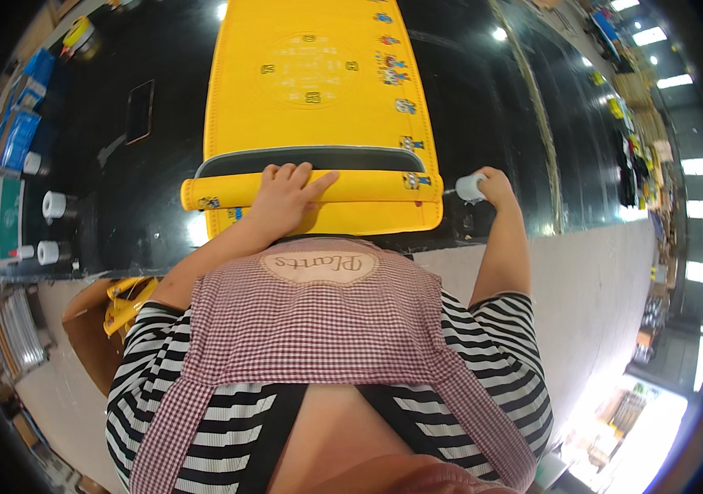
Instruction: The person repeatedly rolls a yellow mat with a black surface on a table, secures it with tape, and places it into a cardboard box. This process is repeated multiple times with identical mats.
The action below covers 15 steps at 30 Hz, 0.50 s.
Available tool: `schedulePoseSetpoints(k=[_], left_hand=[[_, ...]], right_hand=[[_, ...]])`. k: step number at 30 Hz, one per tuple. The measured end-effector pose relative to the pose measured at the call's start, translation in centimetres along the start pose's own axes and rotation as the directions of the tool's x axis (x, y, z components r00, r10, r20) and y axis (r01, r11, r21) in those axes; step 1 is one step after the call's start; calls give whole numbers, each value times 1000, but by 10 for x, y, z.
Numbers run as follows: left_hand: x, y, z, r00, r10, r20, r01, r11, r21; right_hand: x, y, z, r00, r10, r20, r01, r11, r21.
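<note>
A long yellow mat (302, 107) with small printed cartoon figures lies on the black table in front of me. Across its near part runs a rolled yellow portion (368, 188), with a dark grey surface (326, 159) showing just beyond it. Flat yellow material also shows on the near side of the roll. My left hand (289, 198) rests on the roll, fingers spread, palm down. To the right of the mat, my right hand (497, 188) grips a white roll of tape (471, 188) just above the table.
A dark phone-like slab (140, 111) lies left of the mat. Further left are white tape rolls (55, 205), a green board (10, 216) and blue boxes (20, 136). Below the table's left edge stands a cardboard box (88, 325) with yellow rolls (126, 309).
</note>
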<state>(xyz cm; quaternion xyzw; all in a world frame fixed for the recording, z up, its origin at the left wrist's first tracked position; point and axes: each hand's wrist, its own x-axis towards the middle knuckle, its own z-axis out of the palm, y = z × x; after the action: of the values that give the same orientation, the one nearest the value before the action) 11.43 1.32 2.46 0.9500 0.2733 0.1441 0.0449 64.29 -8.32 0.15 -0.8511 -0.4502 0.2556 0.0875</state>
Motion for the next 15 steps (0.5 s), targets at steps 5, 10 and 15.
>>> schedulePoseSetpoints(k=[5, 10, 15], left_hand=[[-5, -1, 0, 999, -36, 33, 37, 999, -37], [-3, 1, -10, 998, -68, 4, 68, 982, -174], [-4, -8, -18, 974, -199, 110, 227, 884, -409]], right_hand=[[-35, -92, 2, 999, 35, -37, 10, 569, 822], [-77, -213, 75, 821, -552, -144, 489, 550, 677], [-69, -272, 137, 592, -780, -205, 669, 334, 664]])
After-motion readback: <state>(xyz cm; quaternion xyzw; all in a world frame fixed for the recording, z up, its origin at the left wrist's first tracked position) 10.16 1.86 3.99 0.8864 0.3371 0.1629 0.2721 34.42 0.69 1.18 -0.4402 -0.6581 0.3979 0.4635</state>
